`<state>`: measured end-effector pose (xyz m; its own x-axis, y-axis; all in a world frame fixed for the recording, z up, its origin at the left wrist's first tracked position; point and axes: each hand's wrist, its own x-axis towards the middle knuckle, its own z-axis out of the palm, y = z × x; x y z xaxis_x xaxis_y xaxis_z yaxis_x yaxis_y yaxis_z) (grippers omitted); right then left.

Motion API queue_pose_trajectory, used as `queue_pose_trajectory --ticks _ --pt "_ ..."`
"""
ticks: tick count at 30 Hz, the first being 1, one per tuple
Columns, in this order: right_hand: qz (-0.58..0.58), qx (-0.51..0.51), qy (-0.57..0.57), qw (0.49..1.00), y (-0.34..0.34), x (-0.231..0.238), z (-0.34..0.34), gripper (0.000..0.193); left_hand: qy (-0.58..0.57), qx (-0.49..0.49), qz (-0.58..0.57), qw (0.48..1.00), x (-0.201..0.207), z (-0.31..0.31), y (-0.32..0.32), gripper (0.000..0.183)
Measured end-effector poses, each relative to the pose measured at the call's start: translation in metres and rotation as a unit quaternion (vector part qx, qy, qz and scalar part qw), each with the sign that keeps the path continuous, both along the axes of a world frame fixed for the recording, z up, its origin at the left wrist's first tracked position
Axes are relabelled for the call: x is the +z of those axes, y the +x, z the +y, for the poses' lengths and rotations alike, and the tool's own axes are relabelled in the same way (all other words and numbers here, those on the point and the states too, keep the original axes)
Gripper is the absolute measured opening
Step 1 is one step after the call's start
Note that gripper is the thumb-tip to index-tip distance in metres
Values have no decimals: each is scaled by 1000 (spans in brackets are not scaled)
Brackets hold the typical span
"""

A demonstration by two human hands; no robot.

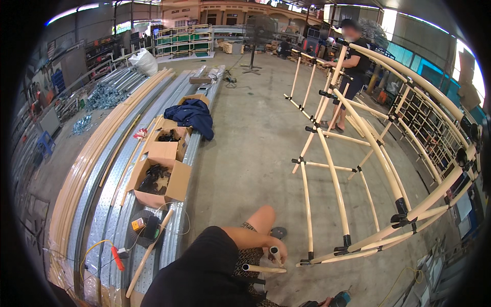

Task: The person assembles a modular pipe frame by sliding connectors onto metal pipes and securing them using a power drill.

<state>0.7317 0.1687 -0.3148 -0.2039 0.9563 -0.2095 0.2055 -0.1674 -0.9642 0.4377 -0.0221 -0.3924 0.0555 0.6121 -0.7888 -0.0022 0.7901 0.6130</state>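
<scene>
My left hand (pixel 279 245) is closed around a short cream pipe (pixel 274 250), whose open end faces up. Just below it, a second cream pipe (pixel 263 268) lies crosswise in front of my patterned shorts, with a black fitting (pixel 259 286) close by. At the bottom edge my right hand (pixel 326 303) shows only in part, closed on a teal and black power drill (pixel 339 300). To the right of my hands stands a large frame of cream pipes (pixel 332 189), joined by black connectors (pixel 342 250).
Long metal profiles (pixel 110 204) lie on the left, bearing open cardboard boxes (pixel 176 181) of black parts, a dark blue jacket (pixel 189 115), a cable reel (pixel 148 227) and a loose pipe (pixel 148 253). Another person (pixel 353 61) stands behind the frame. A fan (pixel 252 51) stands farther back.
</scene>
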Motion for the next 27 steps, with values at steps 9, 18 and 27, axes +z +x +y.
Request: queue_pose_trajectory --ticks 9,18,27 --pt "-6 1 -17 1000 -4 -2 -3 34 293 109 -188 931 200 7 -6 54" --pt "-16 5 -34 999 -5 -4 -6 30 545 222 203 782 190 23 11 32" --pt "7 -44 -30 999 30 -37 16 26 550 449 30 704 292 19 11 21"
